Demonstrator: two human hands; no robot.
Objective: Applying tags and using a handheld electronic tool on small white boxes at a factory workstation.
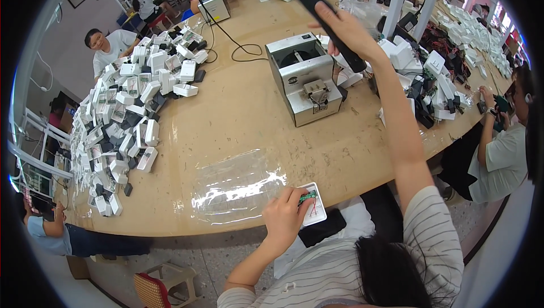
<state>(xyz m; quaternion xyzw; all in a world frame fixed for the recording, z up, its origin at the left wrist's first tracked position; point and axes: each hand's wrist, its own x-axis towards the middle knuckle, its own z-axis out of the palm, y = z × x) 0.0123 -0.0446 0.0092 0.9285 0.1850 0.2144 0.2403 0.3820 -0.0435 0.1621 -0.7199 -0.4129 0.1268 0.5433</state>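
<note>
At the near table edge my left hand (283, 214) grips a shallow white plastic casing (318, 213), its fingers bent over the rim. Inside the casing lie a small green circuit board (306, 197), partly under my fingers, and thin red wires. My right arm reaches far forward, and my right hand (352, 31) is closed around a long black bar-shaped tool (331, 25). The tool is tilted and raised above the table; its exact kind is unclear. Just left of it and below stands a silver metal machine (311, 90) with a dark opening on top and a small bracket in front.
A large heap of white and black casings (127, 115) covers the table's left side. Another heap with black parts and wires (430, 87) lies right. A clear plastic sheet (235, 189) lies near me. Other people work around the table; a stool (164, 285) stands behind left.
</note>
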